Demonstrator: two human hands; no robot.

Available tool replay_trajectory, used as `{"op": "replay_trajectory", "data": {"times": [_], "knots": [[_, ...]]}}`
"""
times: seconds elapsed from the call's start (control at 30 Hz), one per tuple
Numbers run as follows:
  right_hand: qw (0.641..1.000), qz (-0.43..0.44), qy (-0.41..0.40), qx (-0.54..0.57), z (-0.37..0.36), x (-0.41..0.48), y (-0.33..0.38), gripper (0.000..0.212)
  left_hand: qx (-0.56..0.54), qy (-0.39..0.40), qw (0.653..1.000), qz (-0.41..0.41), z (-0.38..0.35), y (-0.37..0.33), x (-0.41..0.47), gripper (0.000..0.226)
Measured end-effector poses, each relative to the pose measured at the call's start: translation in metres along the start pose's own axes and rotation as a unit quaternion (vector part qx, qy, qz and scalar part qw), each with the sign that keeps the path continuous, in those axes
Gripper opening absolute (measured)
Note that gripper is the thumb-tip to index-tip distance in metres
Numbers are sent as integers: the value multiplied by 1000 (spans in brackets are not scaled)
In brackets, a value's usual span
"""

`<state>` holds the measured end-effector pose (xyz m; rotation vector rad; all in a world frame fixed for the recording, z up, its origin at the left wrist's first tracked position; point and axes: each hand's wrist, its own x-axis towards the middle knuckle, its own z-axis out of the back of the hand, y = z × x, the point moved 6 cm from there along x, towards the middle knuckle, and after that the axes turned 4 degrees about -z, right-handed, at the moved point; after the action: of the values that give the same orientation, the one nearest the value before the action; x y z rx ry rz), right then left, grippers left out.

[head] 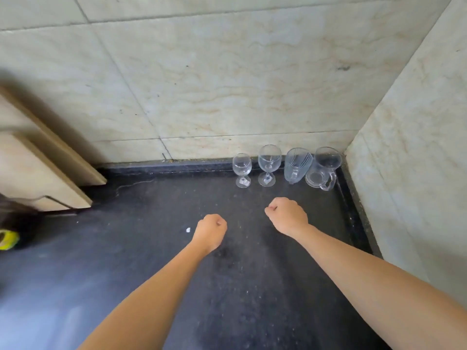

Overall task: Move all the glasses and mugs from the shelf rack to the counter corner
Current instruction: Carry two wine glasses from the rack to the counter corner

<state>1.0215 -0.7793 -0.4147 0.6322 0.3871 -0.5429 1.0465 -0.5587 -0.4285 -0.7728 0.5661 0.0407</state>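
In the far right corner of the dark counter [156, 248], a row of clear glassware stands along the wall. From left to right: a small wine glass [242, 170], a taller wine glass [269, 164], a ribbed glass mug [296, 164] and a wide glass mug [323, 169] with its handle toward me. My left hand [211, 231] hovers over the counter with its fingers curled into a fist, holding nothing. My right hand [286, 214] is also a fist with nothing in it, a little in front of the glasses. The shelf rack is out of view.
Tiled walls [227, 84] close the corner at the back and right. Light stone slabs [43, 170] lean against the wall at the left. A yellow-green object [8, 239] lies at the left edge. A small white speck [188, 230] sits near my left hand.
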Motion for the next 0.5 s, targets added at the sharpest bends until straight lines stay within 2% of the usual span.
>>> {"op": "replay_trajectory", "data": {"times": [0.1,0.2,0.37,0.5], "knots": [[991,117,38,-58,-30,-34,71,20,-10,-49,998,29,48,54,-49,22],[966,222,70,-111,-73,-84,139,18,-15,-102,992,67,94,112,-109,22],[901,373,126,-184,-164,-208,226,18,13,-191,973,132,158,214,-246,20],[832,479,161,-228,-236,-335,270,17,26,-280,945,169,188,292,-381,19]]}}
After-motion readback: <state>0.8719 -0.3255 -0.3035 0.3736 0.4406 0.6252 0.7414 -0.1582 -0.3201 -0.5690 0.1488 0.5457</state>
